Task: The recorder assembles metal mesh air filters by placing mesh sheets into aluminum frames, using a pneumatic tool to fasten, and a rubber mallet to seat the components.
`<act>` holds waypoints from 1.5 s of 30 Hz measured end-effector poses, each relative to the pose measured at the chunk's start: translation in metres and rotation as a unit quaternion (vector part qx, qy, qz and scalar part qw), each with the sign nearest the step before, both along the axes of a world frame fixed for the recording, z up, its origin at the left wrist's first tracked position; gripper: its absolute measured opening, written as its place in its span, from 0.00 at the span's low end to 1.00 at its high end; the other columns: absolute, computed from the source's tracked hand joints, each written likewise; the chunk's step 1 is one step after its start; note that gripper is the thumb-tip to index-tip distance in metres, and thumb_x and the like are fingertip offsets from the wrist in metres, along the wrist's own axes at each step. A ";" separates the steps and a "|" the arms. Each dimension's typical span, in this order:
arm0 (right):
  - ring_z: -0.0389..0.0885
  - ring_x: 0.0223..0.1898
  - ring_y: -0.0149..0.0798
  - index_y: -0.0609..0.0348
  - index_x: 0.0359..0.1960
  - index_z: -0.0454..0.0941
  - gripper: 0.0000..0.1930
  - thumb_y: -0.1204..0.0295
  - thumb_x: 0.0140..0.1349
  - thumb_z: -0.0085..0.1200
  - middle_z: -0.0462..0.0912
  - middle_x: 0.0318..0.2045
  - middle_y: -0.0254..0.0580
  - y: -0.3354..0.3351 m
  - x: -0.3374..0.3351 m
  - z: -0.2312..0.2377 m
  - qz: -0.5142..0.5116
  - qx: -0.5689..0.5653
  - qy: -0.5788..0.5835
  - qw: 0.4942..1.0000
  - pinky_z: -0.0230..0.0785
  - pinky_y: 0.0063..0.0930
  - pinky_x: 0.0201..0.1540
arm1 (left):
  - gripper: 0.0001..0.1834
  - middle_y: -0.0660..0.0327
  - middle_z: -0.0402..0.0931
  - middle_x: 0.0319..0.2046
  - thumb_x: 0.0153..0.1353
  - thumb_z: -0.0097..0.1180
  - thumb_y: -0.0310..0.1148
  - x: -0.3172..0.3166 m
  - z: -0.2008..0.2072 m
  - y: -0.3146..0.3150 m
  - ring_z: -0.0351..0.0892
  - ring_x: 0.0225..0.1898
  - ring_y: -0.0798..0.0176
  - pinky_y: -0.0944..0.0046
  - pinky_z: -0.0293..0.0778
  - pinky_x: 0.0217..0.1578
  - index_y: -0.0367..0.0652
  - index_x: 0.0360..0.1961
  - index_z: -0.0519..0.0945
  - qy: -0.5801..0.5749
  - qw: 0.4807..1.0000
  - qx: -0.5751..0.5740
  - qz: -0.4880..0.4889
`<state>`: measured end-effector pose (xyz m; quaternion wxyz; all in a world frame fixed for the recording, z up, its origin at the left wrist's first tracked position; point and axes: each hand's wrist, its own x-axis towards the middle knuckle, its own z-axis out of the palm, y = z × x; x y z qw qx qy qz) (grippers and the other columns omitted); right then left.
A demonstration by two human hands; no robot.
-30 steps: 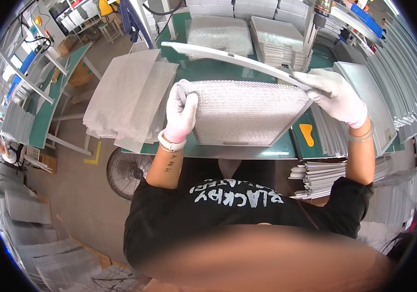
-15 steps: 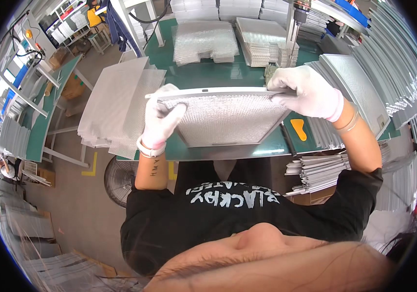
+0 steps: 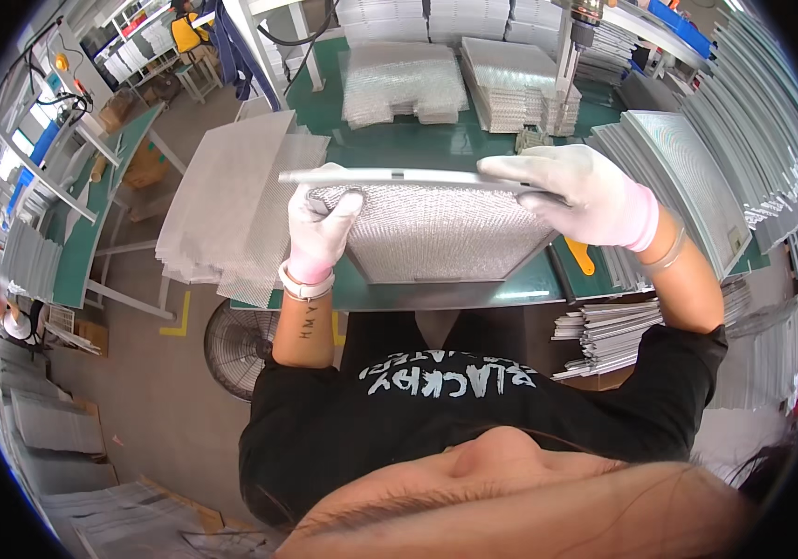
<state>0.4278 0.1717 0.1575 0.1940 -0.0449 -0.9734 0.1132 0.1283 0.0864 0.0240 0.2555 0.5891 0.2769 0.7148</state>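
A rectangular metal mesh panel (image 3: pixel 446 238) in a thin silver frame is tilted up over the front of the green table (image 3: pixel 362 144), its mesh face toward me. My white-gloved left hand (image 3: pixel 323 228) is closed round the frame's left side, thumb on the mesh face. At the upper right corner, my gloved right hand (image 3: pixel 595 191) grips the frame, with fingers lying along the top edge and the thumb below. The fingers behind the panel are hidden. Beside the right hand lies a yellow flat tool (image 3: pixel 582 256), partly covered by the glove.
Loose mesh sheets (image 3: pixel 222 200) overhang the table's left side. Bubble-wrap sheets (image 3: pixel 404 84) and a panel stack (image 3: pixel 511 74) lie at the back. A drill-like spindle (image 3: pixel 581 33) hangs above. More framed panels (image 3: pixel 683 177) stand right. A floor fan (image 3: pixel 239 349) is lower left.
My right hand's fingers have straightened along the frame's top edge, and the hand has come lower, covering part of the yellow tool. The left hand keeps its hold; the view has shifted slightly.
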 end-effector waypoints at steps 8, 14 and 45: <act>0.81 0.34 0.50 0.59 0.56 0.75 0.25 0.82 0.53 0.53 0.80 0.33 0.46 -0.001 -0.001 0.004 -0.009 0.096 -0.018 0.995 0.76 0.36 0.39 | 0.06 0.62 0.74 0.34 0.60 0.58 0.19 0.003 -0.001 0.003 0.73 0.31 0.73 0.74 0.69 0.32 0.36 0.38 0.76 0.013 0.999 0.002 0.041; 0.81 0.40 0.53 0.58 0.49 0.76 0.18 0.77 0.53 0.56 0.80 0.36 0.48 0.003 -0.021 0.006 0.041 -0.005 -0.034 0.999 0.75 0.41 0.45 | 0.08 0.61 0.75 0.34 0.60 0.59 0.20 -0.001 -0.004 0.008 0.73 0.32 0.74 0.74 0.69 0.33 0.36 0.40 0.76 0.063 0.995 0.041 0.072; 0.77 0.36 0.52 0.54 0.62 0.71 0.30 0.81 0.54 0.53 0.75 0.32 0.51 0.013 -0.071 -0.001 0.030 -0.005 -0.036 0.999 0.70 0.40 0.41 | 0.23 0.59 0.77 0.40 0.49 0.72 0.23 0.022 -0.013 0.026 0.73 0.32 0.72 0.73 0.71 0.34 0.33 0.46 0.77 -0.027 0.921 0.134 0.364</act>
